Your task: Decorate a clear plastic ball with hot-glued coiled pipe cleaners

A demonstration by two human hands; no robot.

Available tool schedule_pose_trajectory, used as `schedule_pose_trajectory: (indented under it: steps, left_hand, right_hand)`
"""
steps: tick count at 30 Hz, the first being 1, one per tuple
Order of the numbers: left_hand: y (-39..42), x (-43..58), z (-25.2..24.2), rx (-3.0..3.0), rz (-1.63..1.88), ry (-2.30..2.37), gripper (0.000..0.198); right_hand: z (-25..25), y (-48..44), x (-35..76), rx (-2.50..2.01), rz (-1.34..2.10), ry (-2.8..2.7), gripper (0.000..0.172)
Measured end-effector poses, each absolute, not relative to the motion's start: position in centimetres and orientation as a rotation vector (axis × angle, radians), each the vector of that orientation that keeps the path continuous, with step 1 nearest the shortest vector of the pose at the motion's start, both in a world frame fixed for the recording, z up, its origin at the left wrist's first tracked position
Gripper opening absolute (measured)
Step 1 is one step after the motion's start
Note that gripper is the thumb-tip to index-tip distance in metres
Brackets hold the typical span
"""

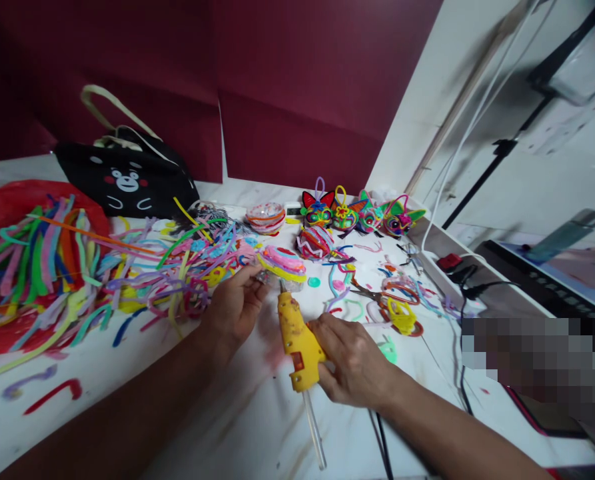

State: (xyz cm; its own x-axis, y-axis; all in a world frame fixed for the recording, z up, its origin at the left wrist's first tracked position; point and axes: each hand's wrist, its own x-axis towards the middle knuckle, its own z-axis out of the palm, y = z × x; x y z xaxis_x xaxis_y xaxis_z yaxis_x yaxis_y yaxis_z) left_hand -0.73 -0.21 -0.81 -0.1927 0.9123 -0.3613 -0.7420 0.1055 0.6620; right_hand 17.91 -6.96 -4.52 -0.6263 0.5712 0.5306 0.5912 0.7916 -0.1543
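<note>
My right hand [350, 360] is wrapped round the handle of a yellow hot glue gun [297, 343], with a clear glue stick [315, 433] poking out of its back end. The gun's nozzle points away from me and meets the near side of a small clear bowl [283, 265] partly covered in pink, orange and yellow pipe cleaners. Pinched in my left hand [234, 303] is the left edge of that bowl, tilted above the table. Whether glue is coming out at the tip is too small to tell.
Loose pipe cleaners [177, 267] and a red bag [92, 193] of them spread leftward. Scissors [377, 293], a wrapped ball [314, 242], another bowl [266, 219] and several cat-faced ornaments [318, 212] lie beyond. A black bag [127, 177] stands at the back; cables [462, 347] run right.
</note>
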Motion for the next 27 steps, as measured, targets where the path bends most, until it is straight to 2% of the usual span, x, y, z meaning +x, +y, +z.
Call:
schedule_pose_trajectory:
  steps: [11, 27]
  left_hand:
    - [-0.5, -0.3, -1.8, 0.357, 1.524, 0.791, 0.021]
    - [-1.0, 0.3, -2.5, 0.408, 1.438, 0.827, 0.011]
  right_hand:
    - [-4.9, -6.8, 17.8, -0.873, -0.088, -2.397, 0.032]
    - [-4.7, -6.8, 17.5, -0.873, -0.07, -2.418, 0.025]
